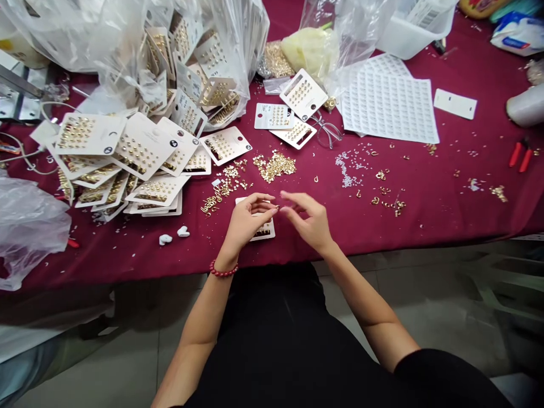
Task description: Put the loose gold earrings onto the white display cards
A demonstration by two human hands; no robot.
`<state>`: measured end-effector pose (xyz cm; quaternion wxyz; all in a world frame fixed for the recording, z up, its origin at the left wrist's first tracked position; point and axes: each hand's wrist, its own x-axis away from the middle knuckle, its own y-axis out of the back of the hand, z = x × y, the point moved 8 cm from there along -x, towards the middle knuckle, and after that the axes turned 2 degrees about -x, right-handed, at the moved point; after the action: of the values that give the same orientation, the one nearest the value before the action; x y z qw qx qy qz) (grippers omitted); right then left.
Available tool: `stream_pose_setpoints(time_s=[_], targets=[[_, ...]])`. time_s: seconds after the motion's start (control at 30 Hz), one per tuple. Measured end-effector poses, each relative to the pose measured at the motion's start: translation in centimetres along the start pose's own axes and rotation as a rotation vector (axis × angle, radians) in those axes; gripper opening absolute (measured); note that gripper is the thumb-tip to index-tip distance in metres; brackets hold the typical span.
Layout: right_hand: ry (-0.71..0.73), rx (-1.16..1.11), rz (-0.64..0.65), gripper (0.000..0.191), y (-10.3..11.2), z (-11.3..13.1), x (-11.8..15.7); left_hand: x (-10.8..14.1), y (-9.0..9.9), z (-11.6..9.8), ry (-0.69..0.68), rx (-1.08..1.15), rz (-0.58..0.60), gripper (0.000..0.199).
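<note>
My left hand point(251, 220), with a red bead bracelet at its wrist, is closed in a pinch. Something tiny at its fingertips is too small to name. Facing it, my right hand point(309, 221) has thumb and forefinger apart, with nothing visible between them. Under the left hand lies a white earring card point(267, 231) with gold pieces on it, partly covered by the fingers. Just beyond the hands is a pile of small gold pieces point(276, 166). Gold hooks or hoops point(211, 204) are scattered to its left.
Stacked earring cards point(144, 144) and a plastic bag of cards point(212, 54) fill the left. Glasses point(328, 131), sticker sheets point(389, 107), clear bits point(351, 170) and red-handled pliers point(521, 154) lie right. White earbuds point(165, 239) sit near the front edge.
</note>
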<state>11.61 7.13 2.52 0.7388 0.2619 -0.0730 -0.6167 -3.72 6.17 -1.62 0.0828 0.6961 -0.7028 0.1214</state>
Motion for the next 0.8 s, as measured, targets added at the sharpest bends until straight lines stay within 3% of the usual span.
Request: stream_pose_setpoints(time_s=[0.17,0.27,0.37,0.47,0.53,0.6,0.7,0.8], targets=[[-0.12,-0.222,0.034,0.017,-2.6,0.1,1.5,1.9,0.7,-0.5,-0.11,-0.16,-0.006,0.028],[-0.17,-0.21,-0.016,0.016,-1.7,-1.0,2.1,3.3,1.3,-1.0,-0.241,-0.441,-0.106,0.028],[-0.15,0.01,-0.245,0.018,4.5,-4.3,2.4,4.6,1.7,-1.1,-0.377,-0.834,-0.247,0.056],[-0.155,0.184,-0.556,0.026,14.4,-10.0,3.5,4.7,1.8,0.9,-0.332,-0.976,-0.212,0.084],[-0.185,0.188,-0.753,0.031,20.9,-14.2,4.8,4.6,2.0,1.9,-0.302,-1.006,-0.201,0.086],[-0.229,0.178,-0.806,0.032,25.2,-17.8,5.5,4.6,2.0,2.3,-0.297,-1.023,-0.202,0.085],[-0.265,0.114,-0.753,0.034,27.1,-20.5,4.8,4.6,1.8,2.2,-0.308,-1.013,-0.197,0.082],[-0.241,0.059,-0.636,0.038,24.7,-20.3,3.0,4.7,1.9,2.0,-0.315,-0.957,-0.205,0.078]])
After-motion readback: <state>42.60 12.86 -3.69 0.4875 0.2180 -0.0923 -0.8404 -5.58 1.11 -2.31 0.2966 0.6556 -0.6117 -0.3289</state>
